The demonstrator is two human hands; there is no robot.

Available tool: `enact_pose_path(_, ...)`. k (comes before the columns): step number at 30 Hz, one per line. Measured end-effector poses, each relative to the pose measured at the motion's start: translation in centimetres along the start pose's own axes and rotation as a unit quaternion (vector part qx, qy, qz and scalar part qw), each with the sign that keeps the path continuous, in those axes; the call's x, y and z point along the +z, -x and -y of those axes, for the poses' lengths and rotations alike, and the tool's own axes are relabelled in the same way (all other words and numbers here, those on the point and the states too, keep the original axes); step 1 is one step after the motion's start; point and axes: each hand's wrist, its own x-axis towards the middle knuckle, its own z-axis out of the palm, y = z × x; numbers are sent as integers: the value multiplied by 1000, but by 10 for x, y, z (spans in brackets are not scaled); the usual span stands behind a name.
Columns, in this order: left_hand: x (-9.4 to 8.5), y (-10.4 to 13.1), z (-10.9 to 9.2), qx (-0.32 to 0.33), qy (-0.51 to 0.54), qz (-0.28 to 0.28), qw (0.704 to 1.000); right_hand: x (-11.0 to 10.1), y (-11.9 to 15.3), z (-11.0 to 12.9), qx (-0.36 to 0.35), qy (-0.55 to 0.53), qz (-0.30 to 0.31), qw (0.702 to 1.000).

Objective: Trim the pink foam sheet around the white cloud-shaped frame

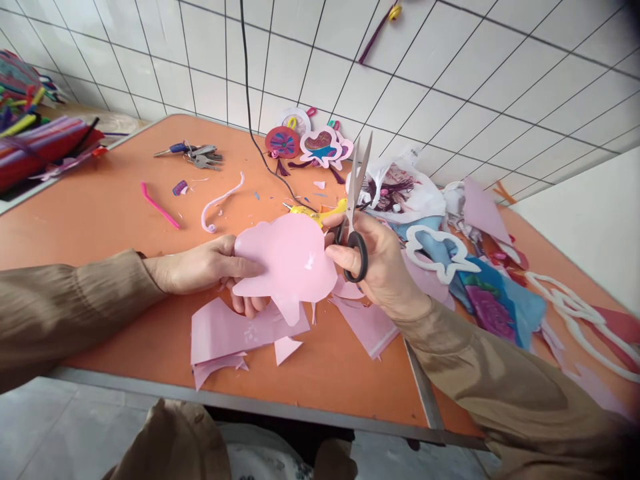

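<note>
Between thumb and fingers, my left hand [220,270] grips a pink paper cutout [287,257] with a rounded, lobed outline and a small white mark. My right hand [383,263] holds scissors [357,193] with black handles, their blades slightly apart and pointing up, away from the paper. The right fingertips are close to the cutout's right edge; whether they touch it I cannot tell. Below the cutout, pink paper scraps [220,333] lie on the orange table [350,387]. Behind my right hand sits a yellow glue gun [325,213], partly hidden.
Keys [203,157], a pink pipe cleaner [159,205] and a lilac one [220,200] lie at the back left. Finished-looking ornaments [283,142] lean near the tiled wall. A black cord [247,80] hangs down. Fabric, a white plastic bag [415,193] and a white flower-shaped frame [415,243] crowd the right.
</note>
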Motion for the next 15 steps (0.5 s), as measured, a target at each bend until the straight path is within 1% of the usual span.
enact_pose_path(2, -1, 0, 1, 1, -16, 5, 1000, 1, -1, 1, 6, -7, -3, 1000)
enact_pose_path(6, -7, 0, 6, 1, -34, 32, 999, 6, -3, 4, 4, 8, 20, 1000)
enact_pose_path(9, -9, -1, 8, 2, -41, 32, 999, 10, -3, 6, -7, 21, 17, 1000)
enact_pose_path(11, -9, -1, 7, 13, -43, 30, 999, 12, -4, 7, -14, 20, -2, 1000)
enact_pose_path(15, -6, -2, 7, 34, -34, 21, 999, 12, -4, 6, -29, 15, -61, 998)
